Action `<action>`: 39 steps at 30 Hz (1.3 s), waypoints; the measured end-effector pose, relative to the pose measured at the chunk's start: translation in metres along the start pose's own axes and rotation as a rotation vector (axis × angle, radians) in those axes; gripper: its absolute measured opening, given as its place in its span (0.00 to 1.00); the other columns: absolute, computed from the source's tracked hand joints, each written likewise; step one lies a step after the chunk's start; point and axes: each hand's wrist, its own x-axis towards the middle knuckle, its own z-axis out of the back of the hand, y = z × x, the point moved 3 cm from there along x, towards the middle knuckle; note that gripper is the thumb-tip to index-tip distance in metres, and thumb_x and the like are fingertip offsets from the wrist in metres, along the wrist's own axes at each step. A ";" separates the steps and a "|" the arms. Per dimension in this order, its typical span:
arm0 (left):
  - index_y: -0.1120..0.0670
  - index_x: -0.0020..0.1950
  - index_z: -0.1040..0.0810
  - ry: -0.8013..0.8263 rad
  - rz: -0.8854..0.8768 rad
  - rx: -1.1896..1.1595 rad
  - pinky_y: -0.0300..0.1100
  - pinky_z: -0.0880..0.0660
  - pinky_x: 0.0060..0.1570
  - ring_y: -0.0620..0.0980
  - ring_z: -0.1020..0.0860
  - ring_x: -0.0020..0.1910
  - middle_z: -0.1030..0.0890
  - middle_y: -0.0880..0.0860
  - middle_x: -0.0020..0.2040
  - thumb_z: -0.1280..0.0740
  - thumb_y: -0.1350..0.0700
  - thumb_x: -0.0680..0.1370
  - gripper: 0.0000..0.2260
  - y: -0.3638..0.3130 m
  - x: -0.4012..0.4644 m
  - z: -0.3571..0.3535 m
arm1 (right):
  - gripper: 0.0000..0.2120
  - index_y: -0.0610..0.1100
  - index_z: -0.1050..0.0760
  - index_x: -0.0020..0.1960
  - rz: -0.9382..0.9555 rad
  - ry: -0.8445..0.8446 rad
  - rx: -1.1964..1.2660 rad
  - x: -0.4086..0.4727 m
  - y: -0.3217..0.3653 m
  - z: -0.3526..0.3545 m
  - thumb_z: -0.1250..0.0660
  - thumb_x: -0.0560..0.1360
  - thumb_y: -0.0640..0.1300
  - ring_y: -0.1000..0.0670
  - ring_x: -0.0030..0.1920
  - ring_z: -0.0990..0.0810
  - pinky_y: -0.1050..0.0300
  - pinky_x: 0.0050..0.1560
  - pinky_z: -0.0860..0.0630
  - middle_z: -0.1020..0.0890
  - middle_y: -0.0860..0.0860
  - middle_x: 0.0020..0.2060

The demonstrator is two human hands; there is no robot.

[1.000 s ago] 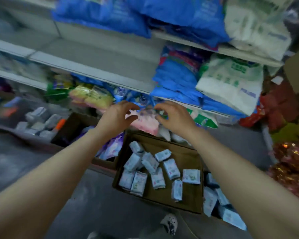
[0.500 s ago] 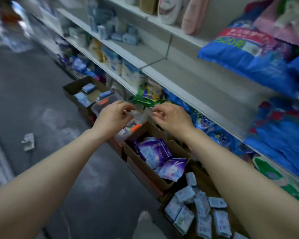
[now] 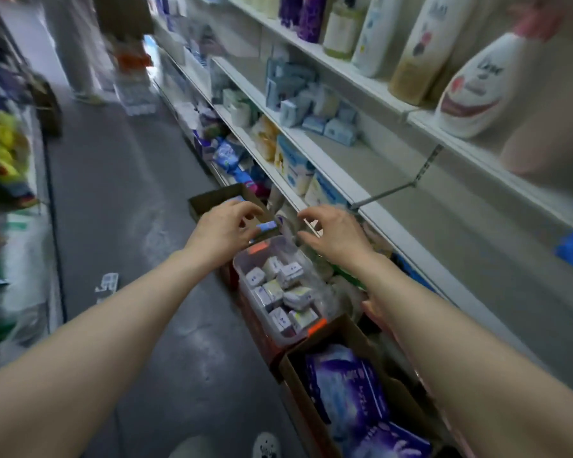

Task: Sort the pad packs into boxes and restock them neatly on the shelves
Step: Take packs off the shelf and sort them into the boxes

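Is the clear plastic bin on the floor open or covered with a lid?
Open. The clear plastic bin shows no lid; small white packs lie uncovered inside it, partly filling it.

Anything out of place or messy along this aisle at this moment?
Yes. A white scrap lies loose on the grey floor, apart from any box. On the middle shelf, the pale blue boxes lie tumbled at odd angles, not in rows. Small packs in the clear tub are jumbled too.

body-wash bottles (image 3: 470, 84) — top shelf, grey floor (image 3: 113, 180)
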 end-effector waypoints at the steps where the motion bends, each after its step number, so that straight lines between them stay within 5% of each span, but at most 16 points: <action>1: 0.48 0.57 0.20 -0.003 0.017 -0.004 0.46 0.26 0.50 0.51 0.21 0.49 0.21 0.50 0.51 0.29 0.53 0.74 0.12 0.010 0.015 0.005 | 0.14 0.50 0.20 0.59 0.004 0.004 0.006 0.021 0.001 -0.002 0.29 0.73 0.49 0.48 0.49 0.20 0.52 0.52 0.23 0.18 0.51 0.52; 12: 0.46 0.60 0.22 0.025 -0.001 0.035 0.43 0.28 0.50 0.49 0.21 0.52 0.22 0.48 0.54 0.29 0.49 0.75 0.14 0.171 0.209 0.056 | 0.17 0.49 0.22 0.62 -0.078 -0.015 0.061 0.254 0.028 -0.058 0.28 0.74 0.46 0.56 0.47 0.28 0.57 0.53 0.28 0.20 0.52 0.54; 18: 0.46 0.62 0.23 0.125 -0.086 0.040 0.47 0.26 0.53 0.48 0.22 0.53 0.22 0.47 0.56 0.30 0.49 0.76 0.15 0.231 0.316 0.073 | 0.17 0.52 0.23 0.63 -0.222 -0.034 0.040 0.348 0.037 -0.083 0.29 0.74 0.51 0.50 0.53 0.21 0.49 0.55 0.24 0.19 0.52 0.55; 31: 0.50 0.66 0.24 0.265 -0.343 -0.031 0.47 0.25 0.52 0.53 0.21 0.53 0.22 0.53 0.59 0.29 0.52 0.75 0.19 0.250 0.553 0.004 | 0.16 0.48 0.22 0.62 -0.527 -0.154 0.027 0.518 -0.058 -0.108 0.30 0.75 0.47 0.46 0.55 0.21 0.53 0.51 0.27 0.19 0.48 0.55; 39: 0.53 0.70 0.28 0.286 -0.447 -0.027 0.52 0.31 0.64 0.60 0.28 0.64 0.27 0.58 0.67 0.28 0.53 0.74 0.25 0.261 0.670 -0.044 | 0.23 0.46 0.29 0.69 -0.734 -0.224 -0.049 0.602 -0.119 -0.113 0.30 0.75 0.44 0.40 0.65 0.31 0.48 0.64 0.32 0.28 0.43 0.65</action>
